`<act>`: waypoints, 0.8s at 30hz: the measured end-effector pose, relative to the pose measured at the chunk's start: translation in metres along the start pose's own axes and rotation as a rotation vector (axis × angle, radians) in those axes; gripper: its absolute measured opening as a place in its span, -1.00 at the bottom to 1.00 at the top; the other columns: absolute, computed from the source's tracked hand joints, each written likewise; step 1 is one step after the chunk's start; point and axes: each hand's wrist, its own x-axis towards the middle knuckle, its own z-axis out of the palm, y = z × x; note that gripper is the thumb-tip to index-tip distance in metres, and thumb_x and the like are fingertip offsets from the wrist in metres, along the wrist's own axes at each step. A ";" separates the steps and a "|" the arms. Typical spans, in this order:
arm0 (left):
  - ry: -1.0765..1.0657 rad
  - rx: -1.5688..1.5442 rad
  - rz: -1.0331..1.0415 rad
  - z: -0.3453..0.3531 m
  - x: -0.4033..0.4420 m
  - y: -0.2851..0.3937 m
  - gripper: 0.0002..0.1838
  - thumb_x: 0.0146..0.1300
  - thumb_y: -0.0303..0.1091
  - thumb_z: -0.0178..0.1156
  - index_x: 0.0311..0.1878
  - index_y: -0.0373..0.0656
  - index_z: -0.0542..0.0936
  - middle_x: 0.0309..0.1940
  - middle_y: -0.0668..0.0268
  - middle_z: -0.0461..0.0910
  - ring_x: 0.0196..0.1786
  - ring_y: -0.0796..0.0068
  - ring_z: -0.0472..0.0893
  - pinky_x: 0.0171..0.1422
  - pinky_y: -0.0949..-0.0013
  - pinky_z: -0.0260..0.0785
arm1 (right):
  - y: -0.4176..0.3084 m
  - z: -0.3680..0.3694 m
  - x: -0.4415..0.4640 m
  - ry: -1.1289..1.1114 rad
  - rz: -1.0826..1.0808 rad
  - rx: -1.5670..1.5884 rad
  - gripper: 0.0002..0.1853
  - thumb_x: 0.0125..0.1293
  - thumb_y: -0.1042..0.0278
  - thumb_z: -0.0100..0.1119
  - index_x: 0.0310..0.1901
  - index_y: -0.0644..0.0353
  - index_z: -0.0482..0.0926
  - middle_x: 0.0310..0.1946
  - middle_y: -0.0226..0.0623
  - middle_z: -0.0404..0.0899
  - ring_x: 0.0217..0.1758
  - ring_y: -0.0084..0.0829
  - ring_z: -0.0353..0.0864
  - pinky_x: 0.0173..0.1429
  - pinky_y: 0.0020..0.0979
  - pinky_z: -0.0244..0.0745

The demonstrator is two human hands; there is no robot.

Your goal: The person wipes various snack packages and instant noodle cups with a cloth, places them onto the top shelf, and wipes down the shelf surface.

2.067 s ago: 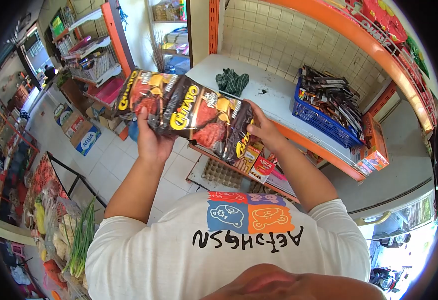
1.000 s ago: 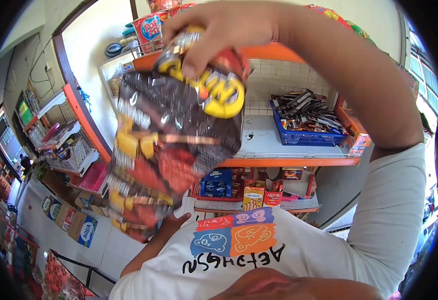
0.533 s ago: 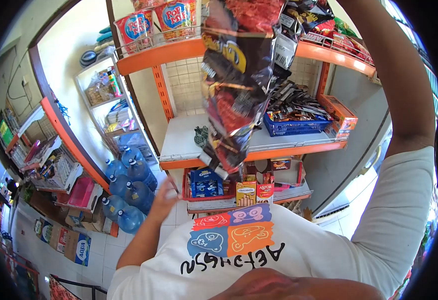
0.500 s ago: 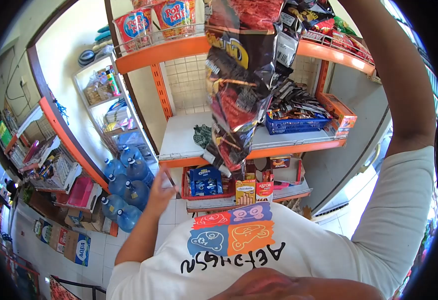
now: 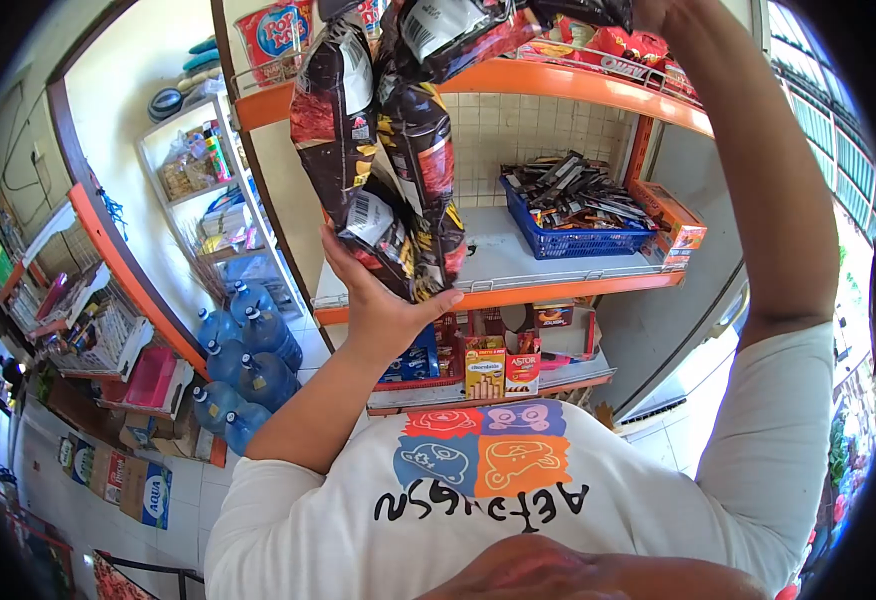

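Note:
A joined strip of black-and-red snack packets [image 5: 418, 150] hangs folded in front of the shelf, with silver barcoded backs showing on some. My left hand [image 5: 383, 305] cups the lower fold from below, thumb on one side and fingers on the other. At the top edge of the view my right hand [image 5: 658, 14] is raised high, closed around the strip's dark end; its fingers are partly cut off. Behind the strip, on the middle shelf [image 5: 488, 225], a blue basket [image 5: 578, 243] is filled with small sachets.
Pop Mie cups [image 5: 270, 45] and red snack bags [image 5: 628, 50] stand on the orange-edged top shelf. An orange box [image 5: 668, 220] sits beside the basket. Below are biscuit boxes [image 5: 484, 370]. Several blue water jugs [image 5: 268, 380] stand on the floor at left.
My left hand has risen and taken hold of the strip's lower part. The strip has swung left and folded, while my right hand has come into view at the top.

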 end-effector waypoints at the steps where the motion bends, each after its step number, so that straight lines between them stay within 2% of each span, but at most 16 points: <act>1: 0.003 -0.057 -0.069 0.005 0.001 -0.003 0.60 -0.32 0.07 0.63 0.43 -0.29 -0.50 0.42 -0.20 -0.30 0.50 -0.06 -0.08 0.55 0.06 -0.18 | 0.003 0.004 -0.010 0.056 0.007 0.044 -0.51 0.40 -0.08 -0.02 -0.24 0.26 0.62 -0.39 -0.16 0.69 -0.44 -0.39 0.69 -0.37 -0.37 0.67; 4: 0.081 -0.074 -0.071 0.017 0.007 0.000 0.34 -0.12 -0.09 0.58 0.46 -0.31 -0.27 0.40 -0.15 -0.06 0.44 0.01 0.14 0.50 0.07 0.00 | 0.014 -0.008 -0.025 -0.035 -0.016 0.216 -0.58 0.43 0.04 -0.04 -0.20 0.31 0.59 -0.33 -0.14 0.66 -0.37 -0.37 0.70 -0.29 -0.32 0.72; 6: -0.083 -0.672 -0.332 0.023 0.022 0.010 -0.08 0.09 -0.32 0.45 0.39 -0.35 0.07 0.28 0.02 0.27 0.23 0.20 0.46 0.23 0.21 0.42 | 0.020 -0.024 -0.038 0.028 -0.061 0.284 -0.59 0.44 0.07 -0.05 -0.17 0.33 0.57 -0.30 -0.13 0.65 -0.36 -0.38 0.70 -0.27 -0.32 0.73; 7: 0.003 -0.617 -0.208 0.037 0.027 -0.004 -0.42 0.22 -0.48 0.30 0.26 -0.32 0.28 0.12 0.22 0.45 0.01 0.41 0.60 -0.14 0.44 0.59 | 0.025 -0.031 -0.045 -0.105 -0.083 0.402 -0.61 0.46 0.11 -0.07 -0.15 0.34 0.55 -0.29 -0.11 0.65 -0.33 -0.38 0.71 -0.27 -0.33 0.74; 8: 0.003 -0.615 -0.205 0.045 0.023 -0.012 -0.42 0.22 -0.48 0.30 0.26 -0.32 0.28 0.12 0.22 0.45 0.01 0.41 0.60 -0.14 0.44 0.59 | 0.028 -0.038 -0.051 -0.052 -0.082 0.458 -0.61 0.47 0.13 -0.10 -0.11 0.35 0.54 -0.27 -0.11 0.65 -0.33 -0.37 0.71 -0.28 -0.32 0.74; 10: -0.025 -0.884 -0.533 0.044 0.033 0.015 -0.41 0.25 -0.42 0.27 0.28 -0.28 0.25 0.10 0.26 0.45 -0.01 0.42 0.60 -0.19 0.37 0.63 | 0.035 -0.058 -0.062 -0.083 -0.061 0.488 -0.60 0.41 0.10 -0.01 -0.07 0.37 0.53 -0.25 -0.12 0.65 -0.30 -0.35 0.70 -0.19 -0.32 0.72; 11: -0.051 -0.916 -0.607 0.046 0.036 0.026 -0.52 0.30 -0.39 0.20 0.25 -0.18 0.31 0.13 0.25 0.43 0.00 0.37 0.60 -0.09 0.17 0.63 | 0.044 -0.075 -0.067 -0.084 -0.064 0.491 -0.60 0.41 0.10 -0.01 -0.07 0.37 0.53 -0.25 -0.12 0.65 -0.30 -0.35 0.70 -0.19 -0.32 0.72; 13: 0.031 -1.060 -0.668 0.057 0.038 0.043 -0.53 0.30 -0.42 0.18 0.25 -0.12 0.31 0.11 0.26 0.46 0.00 0.32 0.61 -0.17 0.16 0.64 | 0.067 -0.111 -0.077 -0.009 -0.051 0.433 -0.44 0.43 0.00 -0.04 0.19 0.39 0.37 0.06 0.06 0.53 0.05 -0.17 0.62 0.20 -0.11 0.57; 14: 0.119 -1.206 -0.729 0.064 0.038 0.051 -0.54 0.30 -0.45 0.16 0.25 -0.06 0.31 0.09 0.26 0.49 0.01 0.27 0.62 -0.24 0.15 0.65 | 0.078 -0.123 -0.089 -0.048 -0.035 0.462 -0.45 0.51 -0.02 -0.23 0.24 0.34 0.34 0.15 0.06 0.47 0.10 -0.12 0.59 0.20 -0.05 0.55; 15: 0.112 -1.182 -0.831 0.068 0.040 0.060 -0.47 0.38 -0.31 0.06 0.35 0.04 0.13 0.20 0.22 0.40 0.12 0.19 0.56 0.14 -0.30 0.41 | 0.088 -0.128 -0.104 -0.133 -0.017 0.560 -0.45 0.48 -0.02 -0.16 0.26 0.29 0.33 0.16 0.03 0.47 0.13 -0.17 0.58 0.24 -0.12 0.52; 16: 0.116 -1.182 -0.831 0.075 0.039 0.060 -0.47 0.38 -0.31 0.06 0.35 0.04 0.13 0.20 0.22 0.40 0.12 0.19 0.56 0.14 -0.30 0.41 | 0.100 -0.132 -0.118 -0.221 0.002 0.655 -0.45 0.46 -0.02 -0.09 0.28 0.25 0.33 0.18 0.00 0.47 0.16 -0.21 0.56 0.28 -0.18 0.49; 18: -0.109 -1.593 -0.944 0.086 0.035 0.055 -0.42 0.42 -0.06 -0.03 0.37 0.06 0.00 0.32 0.18 0.27 0.40 0.03 0.28 0.38 -0.45 -0.01 | 0.129 -0.132 -0.145 0.051 0.078 0.653 -0.48 0.53 0.04 -0.24 0.34 0.24 0.24 0.23 -0.04 0.43 0.20 -0.20 0.53 0.27 -0.08 0.48; 19: -0.091 -1.608 -0.999 0.088 0.036 0.076 -0.14 0.31 0.31 -0.09 0.47 0.07 -0.16 0.43 0.17 0.03 0.53 -0.02 -0.05 0.48 -0.42 -0.31 | 0.146 -0.133 -0.156 0.118 0.075 0.671 -0.48 0.52 0.04 -0.22 0.33 0.24 0.26 0.22 -0.06 0.44 0.20 -0.20 0.53 0.26 -0.09 0.49; 20: -0.087 -1.605 -1.005 0.095 0.035 0.090 -0.14 0.31 0.31 -0.09 0.47 0.07 -0.16 0.43 0.17 0.03 0.53 -0.02 -0.05 0.48 -0.42 -0.31 | 0.163 -0.136 -0.168 0.188 0.072 0.689 -0.49 0.52 0.03 -0.19 0.32 0.23 0.27 0.22 -0.08 0.44 0.19 -0.20 0.53 0.25 -0.09 0.50; 22: 0.232 -1.684 -1.135 0.110 0.030 0.110 0.23 0.01 0.59 0.00 0.53 0.10 -0.34 0.51 0.18 -0.13 0.53 -0.09 -0.05 0.48 -0.41 -0.34 | 0.191 -0.145 -0.190 0.272 0.112 0.717 -0.51 0.52 0.05 -0.18 0.29 0.24 0.29 0.19 -0.10 0.46 0.18 -0.21 0.55 0.23 -0.07 0.52; 24: 0.122 -1.583 -1.045 0.131 0.017 0.102 0.37 -0.12 0.68 0.00 0.50 0.15 -0.54 0.54 0.20 -0.32 0.54 -0.11 -0.13 0.53 -0.28 -0.31 | 0.210 -0.153 -0.210 0.319 0.178 0.716 -0.53 0.50 0.07 -0.12 0.23 0.29 0.33 0.12 -0.08 0.52 0.14 -0.20 0.58 0.12 -0.08 0.60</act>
